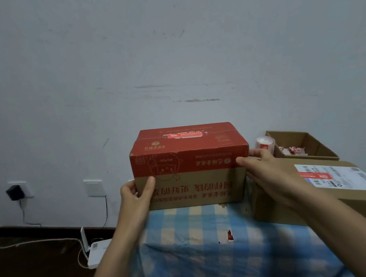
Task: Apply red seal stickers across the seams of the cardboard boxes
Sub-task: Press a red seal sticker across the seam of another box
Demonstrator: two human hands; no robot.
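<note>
A red and brown cardboard box (191, 166) stands on the far edge of a table with a blue checked cloth (210, 237). A red seal sticker (185, 135) lies across the seam on its top. My left hand (136, 195) grips the box's lower left corner, thumb on the front face. My right hand (264, 168) holds the right side, thumb on the front near the red band. A second brown box (297, 205) with a shipping label and a red sticker (325, 176) lies to the right.
An open brown carton (313, 145) with red and white sticker scraps sits at the back right, a roll of stickers (265, 144) beside it. A wall rises right behind the table. Wall sockets, cables and a white router (97, 253) are on the floor at left.
</note>
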